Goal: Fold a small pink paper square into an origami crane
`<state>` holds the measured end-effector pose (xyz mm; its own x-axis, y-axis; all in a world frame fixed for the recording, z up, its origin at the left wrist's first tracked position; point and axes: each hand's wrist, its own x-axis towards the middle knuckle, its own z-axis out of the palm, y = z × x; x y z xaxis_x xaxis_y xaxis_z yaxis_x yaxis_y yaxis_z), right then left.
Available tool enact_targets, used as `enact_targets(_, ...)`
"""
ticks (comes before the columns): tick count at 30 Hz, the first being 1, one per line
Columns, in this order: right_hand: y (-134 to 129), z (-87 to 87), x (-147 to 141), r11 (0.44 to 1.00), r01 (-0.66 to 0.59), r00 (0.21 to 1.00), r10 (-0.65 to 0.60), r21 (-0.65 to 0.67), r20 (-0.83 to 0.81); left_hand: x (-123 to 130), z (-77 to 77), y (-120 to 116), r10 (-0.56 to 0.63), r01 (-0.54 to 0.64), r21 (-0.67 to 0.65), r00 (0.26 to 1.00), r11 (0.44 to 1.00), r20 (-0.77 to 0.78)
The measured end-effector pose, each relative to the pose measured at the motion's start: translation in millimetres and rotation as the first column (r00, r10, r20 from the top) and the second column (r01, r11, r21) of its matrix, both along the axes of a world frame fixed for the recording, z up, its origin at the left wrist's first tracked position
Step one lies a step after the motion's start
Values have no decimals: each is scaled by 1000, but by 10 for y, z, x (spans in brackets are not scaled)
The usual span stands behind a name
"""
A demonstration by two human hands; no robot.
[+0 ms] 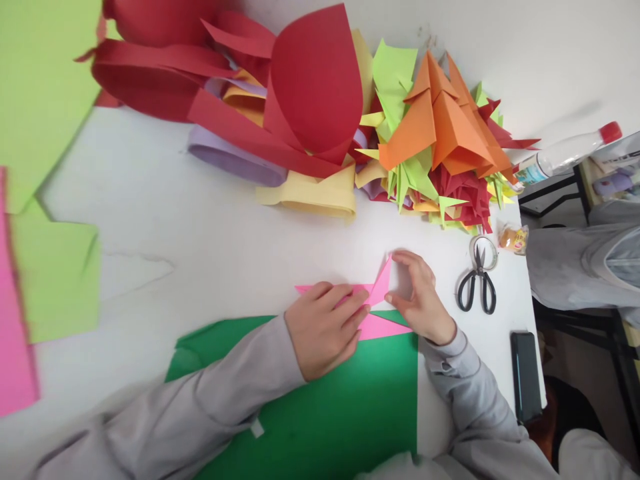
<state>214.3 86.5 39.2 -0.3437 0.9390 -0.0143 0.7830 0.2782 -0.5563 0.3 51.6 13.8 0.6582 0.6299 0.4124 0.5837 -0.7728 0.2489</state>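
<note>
A piece of pink folded paper (373,328) lies partly on a green sheet (345,407) and partly on the white table. My left hand (327,327) rests flat over its middle, fingers stretched out and pressing it down. At the paper's right end, my right hand (420,293) pinches the tip of a raised pink flap between thumb and fingers. The flap stands up at a slant. Part of the pink paper is hidden beneath my left hand.
Curled red paper pieces (320,80) and folded orange paper shapes (450,120) are heaped at the back. Black-handled scissors (480,280), a tape roll (493,250), a wrapped snack (513,238), a phone (526,377) and a bottle (565,157) line the right. Light green sheets (55,273) lie left.
</note>
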Motion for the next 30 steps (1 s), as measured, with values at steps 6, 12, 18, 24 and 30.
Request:
enact_targets(6,17,9,21,1000,-6,1000,5,-12,-8,21,6,12,1,-1,-4,1000,1000,20)
enact_targets(12,-1,-7,-21,1000,26,999,-25,-17,27,15,-14,5,4,-3,-24,999,1000,38)
enact_targets(18,-40,-43,-76,999,34,999,-34,17,40,29,-23,2,16,-16,-4,999,1000,42)
enact_targets(24,-43,-32,-77,999,26,999,-26,22,27,33,-34,8,16,-17,20,999,1000,45)
enact_targets(30,-4,-18,-38,1000,13,1000,-13,-6,-12,7,-26,14,-8,5,35,997,999,80)
